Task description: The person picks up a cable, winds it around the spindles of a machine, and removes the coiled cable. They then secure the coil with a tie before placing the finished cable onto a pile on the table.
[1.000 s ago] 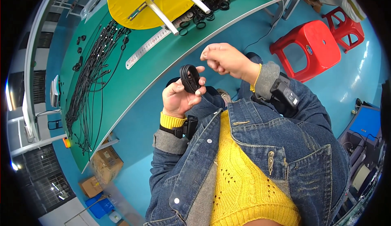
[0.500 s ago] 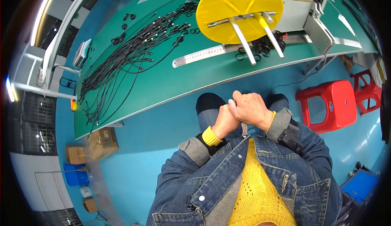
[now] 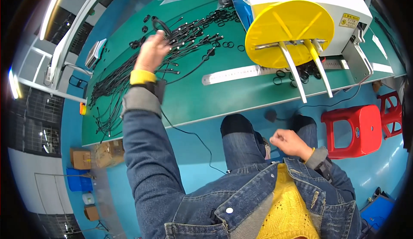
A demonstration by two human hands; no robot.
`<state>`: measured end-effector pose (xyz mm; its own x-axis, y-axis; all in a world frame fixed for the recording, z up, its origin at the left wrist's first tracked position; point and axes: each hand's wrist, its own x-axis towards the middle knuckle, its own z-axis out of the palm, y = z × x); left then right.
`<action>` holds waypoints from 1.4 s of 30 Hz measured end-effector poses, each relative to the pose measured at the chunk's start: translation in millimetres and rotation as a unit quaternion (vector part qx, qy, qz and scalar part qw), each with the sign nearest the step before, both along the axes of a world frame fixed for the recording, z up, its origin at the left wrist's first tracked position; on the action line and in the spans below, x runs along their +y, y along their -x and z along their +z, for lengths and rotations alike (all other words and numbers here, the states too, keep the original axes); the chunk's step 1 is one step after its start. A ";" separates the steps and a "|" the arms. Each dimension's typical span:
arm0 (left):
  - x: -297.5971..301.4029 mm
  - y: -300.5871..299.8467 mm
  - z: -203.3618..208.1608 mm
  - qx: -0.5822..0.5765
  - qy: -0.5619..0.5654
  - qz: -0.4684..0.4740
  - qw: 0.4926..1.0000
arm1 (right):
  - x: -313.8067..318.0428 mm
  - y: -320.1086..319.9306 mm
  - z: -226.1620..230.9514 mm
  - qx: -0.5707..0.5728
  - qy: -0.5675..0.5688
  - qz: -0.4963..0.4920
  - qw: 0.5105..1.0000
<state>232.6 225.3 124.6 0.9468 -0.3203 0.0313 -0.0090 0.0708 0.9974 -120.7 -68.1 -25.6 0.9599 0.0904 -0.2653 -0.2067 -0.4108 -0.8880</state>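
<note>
My left hand (image 3: 151, 53) reaches over the green table, above a bundle of black cables (image 3: 114, 77). A black cable loop (image 3: 162, 25) rises at its fingertips. The hand is smeared by motion, so I cannot tell whether it grips that loop. A thin black cord (image 3: 195, 132) hangs from near my left wrist toward my jacket. My right hand (image 3: 290, 142) is curled in front of my knees, thumb and fingertips pinched together. Whatever they hold, if anything, is hidden. Several black rings (image 3: 228, 45) lie on the table past the cable ends.
A white machine (image 3: 331, 2) with a yellow disc (image 3: 288, 28) and two rods overhangs the table's front edge. Beneath the disc are a steel ruler (image 3: 230, 75) and more black rings (image 3: 306, 70). A red stool (image 3: 363, 129) stands right; cardboard boxes (image 3: 109, 153) sit under the left end.
My hands were together before my lap. The left has swung far and left over the cables, and the right has stayed low, shifting slightly right and nearer. A cable loop now stands by my left fingertips.
</note>
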 end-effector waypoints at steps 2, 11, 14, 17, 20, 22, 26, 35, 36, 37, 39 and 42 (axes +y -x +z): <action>61.0 -66.6 3.7 -0.122 -0.252 0.151 0.948 | 1.5 4.8 -3.2 0.000 -0.001 0.009 1.000; 207.1 -124.9 -126.2 -0.073 -0.710 0.286 0.640 | -8.9 4.5 -4.6 0.058 0.059 -0.038 0.996; 153.9 -97.4 -100.0 -0.062 -0.730 0.217 0.645 | -11.1 2.4 -3.4 0.076 0.071 -0.057 0.993; 159.6 -62.6 -86.6 -0.096 -0.742 0.224 0.624 | -2.9 -5.5 -5.5 0.062 0.060 -0.048 0.995; 179.3 -37.3 -83.2 -0.206 -0.717 0.226 0.626 | 4.8 -10.1 -7.1 0.013 0.062 0.003 0.998; 178.6 -14.7 -72.4 -0.389 -0.633 0.210 0.635 | 4.8 -10.1 -2.8 0.007 0.063 0.014 0.998; 107.6 81.6 -26.6 -0.493 -0.497 0.096 0.708 | 2.5 -6.0 16.0 -0.029 0.071 0.014 0.997; -75.3 284.8 30.4 -0.451 -0.344 -0.195 0.800 | -1.5 1.3 111.1 -0.614 0.193 -0.057 0.763; -88.6 294.2 35.0 -0.408 -0.316 -0.235 0.824 | -13.0 8.0 117.7 -0.633 0.227 -0.077 0.736; -99.2 299.4 41.6 -0.411 -0.313 -0.243 0.821 | -24.5 13.7 124.6 -0.653 0.260 -0.097 0.705; -121.1 306.2 54.1 -0.184 -0.276 -0.377 0.865 | -43.7 28.0 136.5 -0.669 0.299 -0.123 0.669; -148.2 301.7 59.0 0.009 -0.220 -0.429 0.876 | -66.6 46.5 147.2 -0.675 0.370 -0.121 0.627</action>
<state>-69.1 77.1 183.6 0.3500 -0.8917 -0.2871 -0.1248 -0.3481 0.9291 -167.2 -134.8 121.6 0.3155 0.2305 0.9205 0.3927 -0.9148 0.0945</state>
